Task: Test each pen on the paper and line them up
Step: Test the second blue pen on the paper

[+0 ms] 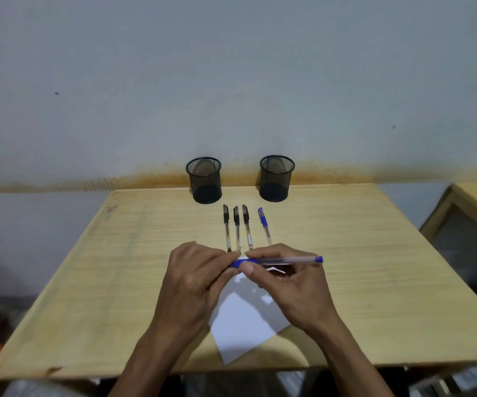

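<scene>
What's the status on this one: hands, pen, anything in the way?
Left hand and right hand both grip the blue pen over the paper. Four pens lined up: three black pens, one blue capped pen. Nothing in the way.

Black mesh cups (203,180); blue pen (277,261); white paper (245,319); seemingly pale wood-grain table (116,267).

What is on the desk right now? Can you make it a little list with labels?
pens lined up: three black pens and one blue pen, caps toward the wall
pen in hands: blue pen, held level above the paper
left hand: pinches the capped end
right hand: grips the barrel
holders: two black mesh cups, both look empty
surface: wooden desk
</scene>
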A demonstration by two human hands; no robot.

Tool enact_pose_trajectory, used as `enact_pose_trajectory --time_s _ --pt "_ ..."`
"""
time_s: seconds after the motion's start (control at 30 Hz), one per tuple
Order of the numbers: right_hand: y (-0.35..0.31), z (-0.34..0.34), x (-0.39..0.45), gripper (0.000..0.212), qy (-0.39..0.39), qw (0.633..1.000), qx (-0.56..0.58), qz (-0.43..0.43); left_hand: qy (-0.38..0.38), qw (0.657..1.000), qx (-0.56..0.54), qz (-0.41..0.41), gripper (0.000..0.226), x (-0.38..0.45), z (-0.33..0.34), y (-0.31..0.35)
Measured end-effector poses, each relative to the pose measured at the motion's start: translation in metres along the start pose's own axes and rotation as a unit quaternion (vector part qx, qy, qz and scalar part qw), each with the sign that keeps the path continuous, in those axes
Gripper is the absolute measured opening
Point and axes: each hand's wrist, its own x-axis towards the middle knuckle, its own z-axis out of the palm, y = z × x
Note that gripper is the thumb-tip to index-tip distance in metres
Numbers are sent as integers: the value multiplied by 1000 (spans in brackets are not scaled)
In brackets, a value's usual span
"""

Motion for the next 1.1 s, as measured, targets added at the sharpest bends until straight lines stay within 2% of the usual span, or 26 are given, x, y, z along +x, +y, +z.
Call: enact_pose_trajectory --time_s 0.1,0.2,0.23,0.3,0.33,0.4,0.5,0.6,0.7,0.8,0.93,1.0,1.1 --pt "-1 -5 4 13 -23 1000 -11 -13 -17 999 -30 2 25 -1 -3 -3" --pt "-3 -6 6 10 -55 997 -29 -43 -77 991 -111 -20 18 2 -9 -6" --pt "-5 -8 6 7 -56 997 -30 -51 -82 985 -146 -46 15 3 -13 -9" --pt "-9 -20 8 3 -16 998 -10 -53 -47 968 -199 -147 11 3 -27 -26" --pt "-11 -30 11 4 21 998 5 -52 -27 959 -200 -200 17 2 -36 -38" --pt "-13 -48 19 3 80 995 15 -55 -36 954 -148 -258 24 1 -53 -62" --pt "-8 -45 26 3 79 996 -3 -36 -80 946 -101 -296 16 0 -44 -71" --pt "4 -26 20 4 63 998 -4 1 -108 941 -83 -311 14 -4 -19 -63" --pt "14 -18 14 4 60 998 7 25 -94 934 -52 -342 3 -2 -2 -68" --pt "19 -17 12 4 75 996 1 49 -129 934 4 -333 14 2 12 -78" --pt "29 -14 11 4 105 991 -4 88 -154 940 62 -296 16 2 24 -84" --pt "34 -11 12 4 112 988 -4 104 -153 941 66 -295 20 -1 26 -85" --pt "38 -7 15 3 122 985 17 118 -117 944 17 -307 34 -6 23 -77"
